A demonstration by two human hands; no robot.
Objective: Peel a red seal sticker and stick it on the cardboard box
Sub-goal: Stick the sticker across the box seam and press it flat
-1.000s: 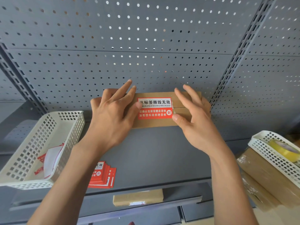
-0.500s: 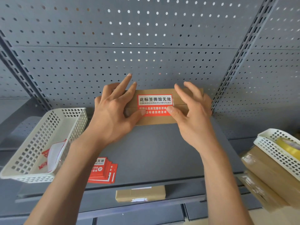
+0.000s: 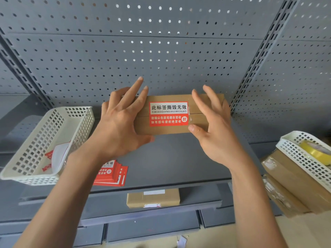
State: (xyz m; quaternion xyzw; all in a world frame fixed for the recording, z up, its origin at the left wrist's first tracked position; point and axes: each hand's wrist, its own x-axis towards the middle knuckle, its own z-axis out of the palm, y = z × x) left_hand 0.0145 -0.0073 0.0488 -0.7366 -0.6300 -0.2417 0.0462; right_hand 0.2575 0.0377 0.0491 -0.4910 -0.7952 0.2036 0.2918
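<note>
A flat cardboard box lies on the grey shelf against the pegboard wall. A red and white seal sticker sits flat across its centre seam. My left hand holds the box's left end, fingers over the top and thumb under the front edge. My right hand holds the right end, thumb on the front face just right of the sticker. A stack of red seal stickers lies on the shelf under my left forearm.
A white mesh basket with peeled backing paper stands at the left. At the right, another white basket holds a yellow tape roll above brown parcels. A small cardboard box lies on the lower shelf.
Both thumbs have slid off the sticker toward the box's ends, so the whole sticker now shows. The hands have spread a little apart.
</note>
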